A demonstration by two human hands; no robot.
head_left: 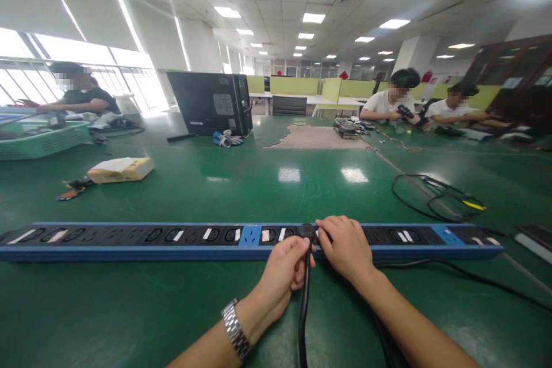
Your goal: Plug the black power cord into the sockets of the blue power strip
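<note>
A long blue power strip (172,252) with a row of black sockets lies across the green table in front of me. In one of its sockets near the middle sits a black plug (307,230), whose thick black cable (304,305) runs down toward me. My left hand (280,270), with a metal watch on the wrist, is closed, thumb and fingers pinching the cable end of the plug. Just right of it, my right hand (347,247) curls over the strip, its thumb and forefinger beside the plug; its other fingers are partly hidden.
Another black cable (457,267) trails off to the right, and a coiled cable (431,192) lies beyond the strip. A tissue pack (121,169), a green basket (43,144), a computer case (211,103) and gloves (227,138) stand farther back. Several people sit around the table.
</note>
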